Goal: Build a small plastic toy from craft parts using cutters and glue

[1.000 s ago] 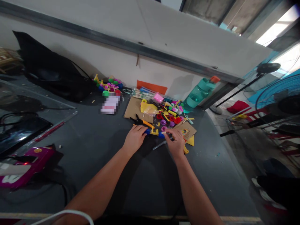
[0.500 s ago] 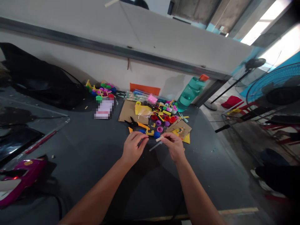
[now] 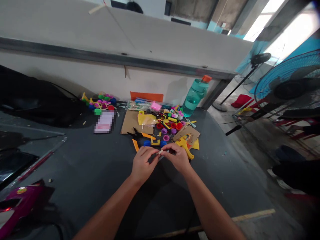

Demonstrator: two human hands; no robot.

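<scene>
My left hand (image 3: 143, 164) and my right hand (image 3: 179, 159) meet fingertip to fingertip over the table, both closed in a pinch. Between them is a small pale piece (image 3: 160, 152), like a short bit of wooden stick; the fingers cover most of it. Just beyond lies a yellow part with blue wheels (image 3: 155, 142). Black-jawed pliers with orange handles (image 3: 150, 136) rest to its left. A yellow glue gun (image 3: 185, 147) sits close behind my right hand. A clear stick below the fingertips is mostly hidden.
Behind are cardboard (image 3: 127, 121), purple caps (image 3: 166, 137), a heap of coloured parts (image 3: 172, 116) and a teal bottle (image 3: 193, 98). A pixelated pale rectangle (image 3: 105, 121) and a black bag (image 3: 37, 96) lie left. A magenta device (image 3: 23, 203) is near left; a fan (image 3: 287, 86) stands right.
My hands have come together, and my left fingers now close on the pale piece that my right hand held alone. The view has shifted, showing the glue gun more fully.
</scene>
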